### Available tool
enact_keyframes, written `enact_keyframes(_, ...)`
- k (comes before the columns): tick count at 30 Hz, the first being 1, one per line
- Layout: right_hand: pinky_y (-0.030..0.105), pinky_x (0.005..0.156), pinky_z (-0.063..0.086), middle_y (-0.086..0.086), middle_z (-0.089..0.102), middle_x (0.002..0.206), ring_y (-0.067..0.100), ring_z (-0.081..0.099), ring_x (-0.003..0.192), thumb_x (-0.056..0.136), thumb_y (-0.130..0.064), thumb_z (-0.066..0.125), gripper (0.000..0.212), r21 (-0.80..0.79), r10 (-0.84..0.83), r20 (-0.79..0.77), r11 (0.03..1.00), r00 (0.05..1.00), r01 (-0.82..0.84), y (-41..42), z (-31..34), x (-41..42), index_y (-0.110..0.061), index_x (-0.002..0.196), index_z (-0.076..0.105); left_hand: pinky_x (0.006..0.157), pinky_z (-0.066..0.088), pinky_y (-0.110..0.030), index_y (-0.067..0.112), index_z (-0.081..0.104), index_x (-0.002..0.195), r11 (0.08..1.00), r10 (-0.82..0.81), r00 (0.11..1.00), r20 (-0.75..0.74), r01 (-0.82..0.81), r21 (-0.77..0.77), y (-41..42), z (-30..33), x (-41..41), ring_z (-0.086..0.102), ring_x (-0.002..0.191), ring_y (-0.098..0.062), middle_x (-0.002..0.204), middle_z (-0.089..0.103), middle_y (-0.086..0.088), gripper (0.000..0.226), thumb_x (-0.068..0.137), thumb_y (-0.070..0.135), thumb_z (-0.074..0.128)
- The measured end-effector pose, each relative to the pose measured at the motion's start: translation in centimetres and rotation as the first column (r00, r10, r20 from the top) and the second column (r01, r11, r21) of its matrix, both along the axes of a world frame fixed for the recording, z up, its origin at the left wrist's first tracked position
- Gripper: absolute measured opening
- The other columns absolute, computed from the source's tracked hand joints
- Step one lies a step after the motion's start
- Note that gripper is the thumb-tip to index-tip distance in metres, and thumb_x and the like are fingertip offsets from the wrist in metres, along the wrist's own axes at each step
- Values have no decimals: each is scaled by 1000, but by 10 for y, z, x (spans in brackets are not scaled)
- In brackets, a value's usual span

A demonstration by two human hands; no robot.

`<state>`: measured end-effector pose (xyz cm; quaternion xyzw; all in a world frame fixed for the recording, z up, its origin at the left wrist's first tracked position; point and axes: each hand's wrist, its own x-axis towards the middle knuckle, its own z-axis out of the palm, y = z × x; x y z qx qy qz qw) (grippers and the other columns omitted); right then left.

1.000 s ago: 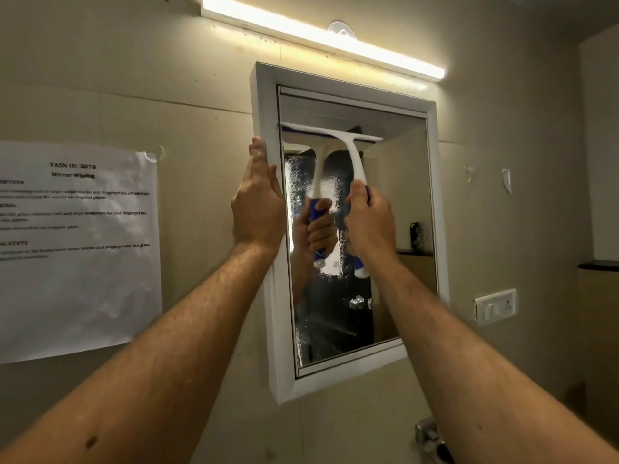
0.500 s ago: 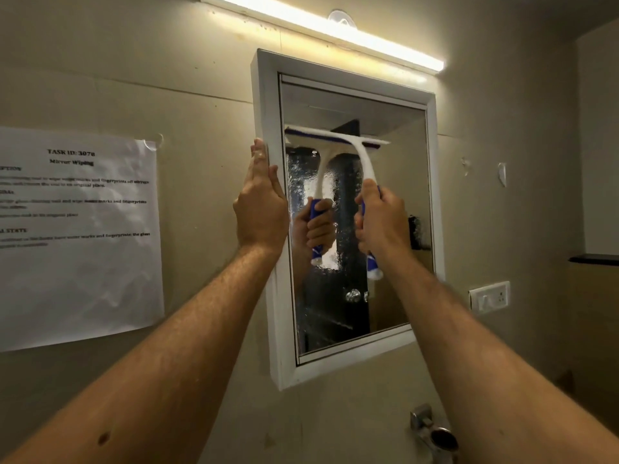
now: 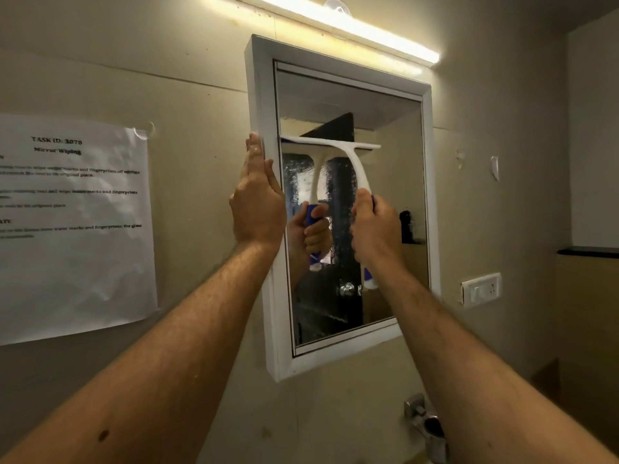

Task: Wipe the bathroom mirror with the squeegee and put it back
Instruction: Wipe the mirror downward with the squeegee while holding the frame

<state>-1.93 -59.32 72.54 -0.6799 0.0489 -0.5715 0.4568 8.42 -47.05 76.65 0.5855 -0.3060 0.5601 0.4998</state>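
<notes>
A white-framed bathroom mirror (image 3: 266, 95) hangs on the beige wall. My right hand (image 3: 375, 229) grips the blue handle of a white squeegee (image 3: 355, 162). Its blade lies flat across the glass in the upper half, left of centre. Below the blade the glass looks wet and streaked; above it the glass looks smooth. My left hand (image 3: 258, 199) rests flat with straight fingers against the frame's left edge. The handle's white and blue end sticks out below my right hand.
A printed task sheet (image 3: 73, 226) is taped to the wall at left. A tube light (image 3: 351, 25) glows above the mirror. A white switch plate (image 3: 480, 289) sits at right, a chrome tap (image 3: 423, 420) below, and a dark ledge (image 3: 588, 252) at far right.
The squeegee blade and my right hand have slid down the glass from near the top. My left hand has stayed on the frame's left edge.
</notes>
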Motion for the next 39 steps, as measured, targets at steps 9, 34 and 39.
enact_keyframes(9,38,61,46,3,55,72,19,51,65,98,-51,37,36,-4,-28,-34,1000,999,28,-9,-51,-2,-26,80,54,91,56,-36,22,27,150,999,-32,999,26,32,3,0,-4,2,66,102,-18,145,47,-2,46,105,33,32)
enact_keyframes(34,36,59,45,-1,54,68,16,51,61,95,-56,36,36,36,-14,-23,999,1000,15,1,-41,3,-29,78,53,90,40,-19,20,28,150,1000,-28,999,38,27,12,-1,-10,8,59,111,-16,147,45,-3,47,105,32,30)
enact_keyframes(39,37,60,46,6,55,70,19,51,64,98,-49,38,37,15,-60,-15,998,998,60,-1,-79,5,-24,75,53,92,55,-41,22,27,150,999,-51,998,35,51,4,-2,-11,10,62,106,-21,141,51,-6,48,104,37,28)
